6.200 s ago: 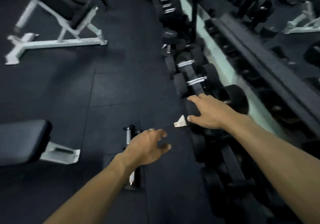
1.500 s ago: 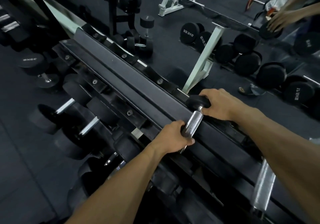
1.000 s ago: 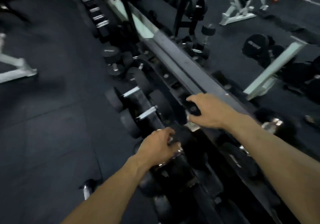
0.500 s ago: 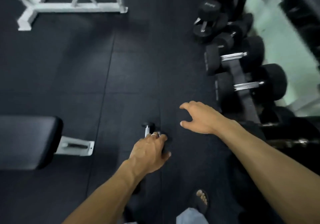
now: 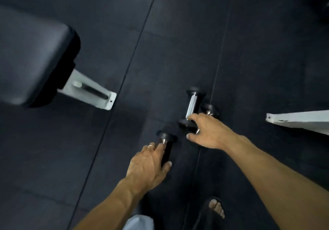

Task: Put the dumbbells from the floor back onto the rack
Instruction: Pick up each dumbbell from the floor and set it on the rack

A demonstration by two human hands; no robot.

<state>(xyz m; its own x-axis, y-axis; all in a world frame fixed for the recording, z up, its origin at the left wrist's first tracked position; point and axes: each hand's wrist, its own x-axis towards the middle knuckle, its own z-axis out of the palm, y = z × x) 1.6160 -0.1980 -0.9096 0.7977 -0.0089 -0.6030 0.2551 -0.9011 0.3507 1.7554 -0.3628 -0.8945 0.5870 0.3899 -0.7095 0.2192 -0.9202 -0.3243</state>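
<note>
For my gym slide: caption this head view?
Left hand grips one small dumbbell on the floor; right hand reaches another.

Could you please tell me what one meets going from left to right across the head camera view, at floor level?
Black bench pad → white bench foot → left hand on a dumbbell → right hand at a chrome-handled dumbbell → white frame leg.

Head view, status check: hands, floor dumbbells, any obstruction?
Left hand wrapped on near small black dumbbell. Right hand reaching onto chrome-handled black dumbbell, grip unconfirmed. Both on floor. Nothing blocking.
</note>
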